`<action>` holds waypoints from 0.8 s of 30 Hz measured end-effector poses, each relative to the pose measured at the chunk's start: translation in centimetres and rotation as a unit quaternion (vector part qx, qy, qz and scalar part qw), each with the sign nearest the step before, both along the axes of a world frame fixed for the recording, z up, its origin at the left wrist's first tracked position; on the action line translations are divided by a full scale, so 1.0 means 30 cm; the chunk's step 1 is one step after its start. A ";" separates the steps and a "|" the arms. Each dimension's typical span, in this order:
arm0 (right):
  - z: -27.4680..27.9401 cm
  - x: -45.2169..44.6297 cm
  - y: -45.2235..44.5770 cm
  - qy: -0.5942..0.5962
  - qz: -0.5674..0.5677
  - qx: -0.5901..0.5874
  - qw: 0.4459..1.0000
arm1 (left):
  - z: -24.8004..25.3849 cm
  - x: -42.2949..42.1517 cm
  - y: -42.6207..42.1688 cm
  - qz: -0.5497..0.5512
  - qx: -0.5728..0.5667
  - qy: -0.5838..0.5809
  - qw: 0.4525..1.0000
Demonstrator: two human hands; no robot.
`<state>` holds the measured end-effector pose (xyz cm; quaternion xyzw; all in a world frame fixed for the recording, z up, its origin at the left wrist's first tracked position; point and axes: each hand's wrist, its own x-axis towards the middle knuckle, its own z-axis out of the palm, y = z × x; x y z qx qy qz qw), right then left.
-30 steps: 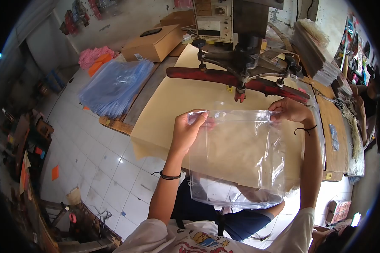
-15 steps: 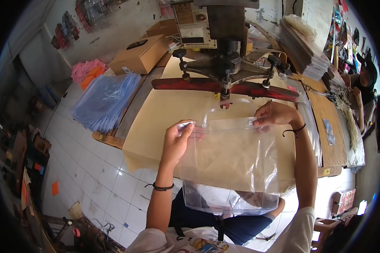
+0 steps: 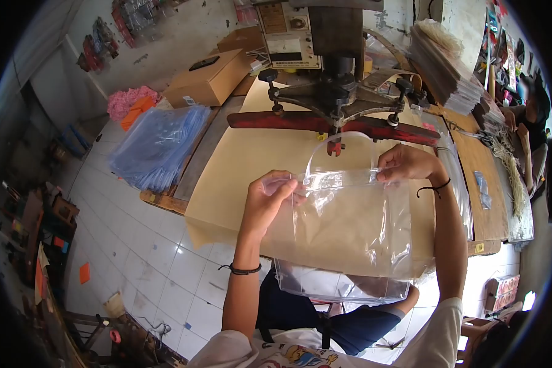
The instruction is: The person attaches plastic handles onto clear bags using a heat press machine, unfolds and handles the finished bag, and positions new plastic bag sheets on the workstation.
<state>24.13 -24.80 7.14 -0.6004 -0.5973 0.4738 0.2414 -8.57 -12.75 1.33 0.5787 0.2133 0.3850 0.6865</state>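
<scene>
A clear plastic bag (image 3: 349,227) with a looped clear handle hangs between my hands, over the tan sheet on the worktable. My left hand (image 3: 268,199) pinches its top left corner, thumb in front. At the top right, my right hand (image 3: 408,164) grips the upper edge near the handle's end. The bag's lower part droops past the table's front edge above my lap. Behind the handle loop stands a press machine (image 3: 334,92) with a long red bar (image 3: 276,121) above the sheet.
A stack of bluish clear plastic sheets (image 3: 159,144) lies on the left, beside a cardboard box (image 3: 205,76) with a phone on it. Tall piles of plastic (image 3: 444,73) stand at the right. Another person (image 3: 536,107) is at the far right. The tan sheet (image 3: 227,184) covers the table.
The bag's handle loop now stands up higher, in front of the red bar. Both hands keep their hold on the top edge, and the whole view has shifted slightly.
</scene>
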 end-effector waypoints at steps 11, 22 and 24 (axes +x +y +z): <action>-0.025 0.019 0.001 0.044 0.037 0.050 0.997 | -0.016 0.007 -0.012 0.069 0.044 0.048 0.995; 0.028 -0.049 0.001 -0.062 0.006 0.020 0.998 | -0.002 0.011 -0.030 0.091 0.031 0.050 0.994; 0.037 -0.059 -0.002 -0.068 -0.010 0.019 0.997 | -0.006 0.010 -0.027 0.093 0.035 0.044 0.994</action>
